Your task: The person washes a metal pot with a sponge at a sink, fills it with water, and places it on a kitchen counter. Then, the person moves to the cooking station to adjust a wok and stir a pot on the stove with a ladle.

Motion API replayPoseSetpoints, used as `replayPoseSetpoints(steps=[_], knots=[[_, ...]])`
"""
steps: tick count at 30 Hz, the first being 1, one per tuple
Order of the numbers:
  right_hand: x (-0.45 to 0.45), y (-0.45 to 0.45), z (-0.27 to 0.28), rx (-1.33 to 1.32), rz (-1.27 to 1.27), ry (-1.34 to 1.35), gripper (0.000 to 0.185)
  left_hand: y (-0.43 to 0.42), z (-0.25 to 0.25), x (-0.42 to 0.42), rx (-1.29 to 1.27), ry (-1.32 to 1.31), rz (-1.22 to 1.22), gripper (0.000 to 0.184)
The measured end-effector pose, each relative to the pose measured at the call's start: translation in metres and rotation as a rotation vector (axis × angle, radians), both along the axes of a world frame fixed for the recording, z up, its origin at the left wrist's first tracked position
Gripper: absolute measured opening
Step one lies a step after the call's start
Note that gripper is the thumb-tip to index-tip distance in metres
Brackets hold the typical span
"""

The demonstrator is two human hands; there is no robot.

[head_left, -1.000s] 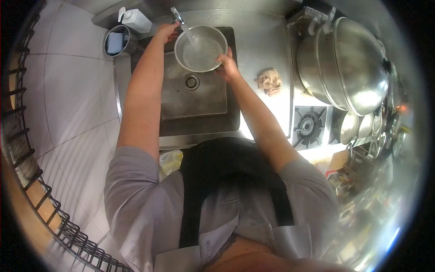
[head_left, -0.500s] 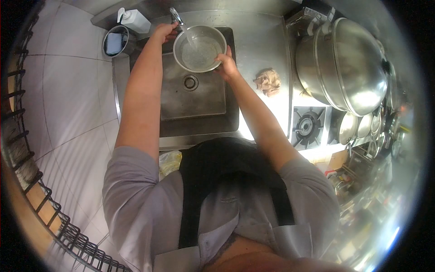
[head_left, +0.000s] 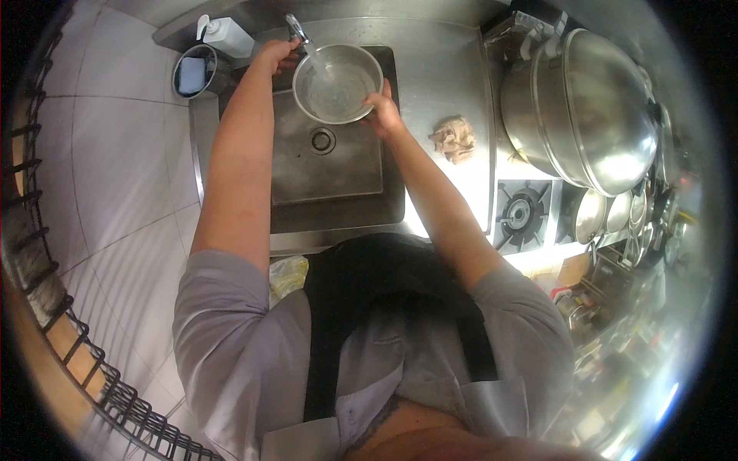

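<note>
Metal bowl [head_left: 365, 67] sits at the top centre of the frame, over the far part of the sink [head_left: 330, 173], with water [head_left: 314, 60] running in from the faucet [head_left: 294, 26]; that, I judge, is the step in hand. I have the right hand [head_left: 382, 114] pinching its right rim, thumb over the edge. The left hand [head_left: 277, 55] is by the faucet; I cannot tell whether its fingers grip it. The next move, I judge, calls for a firm, level hold.
</note>
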State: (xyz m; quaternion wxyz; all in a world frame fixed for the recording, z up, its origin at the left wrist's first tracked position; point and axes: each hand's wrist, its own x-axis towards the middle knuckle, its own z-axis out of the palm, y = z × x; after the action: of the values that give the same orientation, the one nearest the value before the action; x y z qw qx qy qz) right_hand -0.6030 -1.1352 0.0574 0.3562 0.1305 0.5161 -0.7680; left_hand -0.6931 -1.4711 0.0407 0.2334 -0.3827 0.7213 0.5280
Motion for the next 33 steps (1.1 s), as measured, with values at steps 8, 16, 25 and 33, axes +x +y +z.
replayPoseSetpoints(steps=[8, 16, 25, 33], knots=[[-0.001, -0.001, -0.008, 0.028, -0.014, 0.035, 0.113, -0.001, 0.000, -0.001, -0.026, -0.030, -0.027, 0.045], [-0.001, -0.003, -0.015, -0.002, -0.013, 0.009, 0.114, 0.001, 0.004, 0.002, -0.050, -0.012, -0.038, 0.042], [0.001, -0.001, -0.007, -0.035, -0.014, -0.013, 0.114, 0.007, 0.020, 0.005, -0.073, -0.041, -0.044, 0.037], [0.004, 0.000, 0.012, -0.064, 0.011, -0.018, 0.113, 0.008, 0.021, 0.005, -0.074, -0.046, -0.057, 0.036]])
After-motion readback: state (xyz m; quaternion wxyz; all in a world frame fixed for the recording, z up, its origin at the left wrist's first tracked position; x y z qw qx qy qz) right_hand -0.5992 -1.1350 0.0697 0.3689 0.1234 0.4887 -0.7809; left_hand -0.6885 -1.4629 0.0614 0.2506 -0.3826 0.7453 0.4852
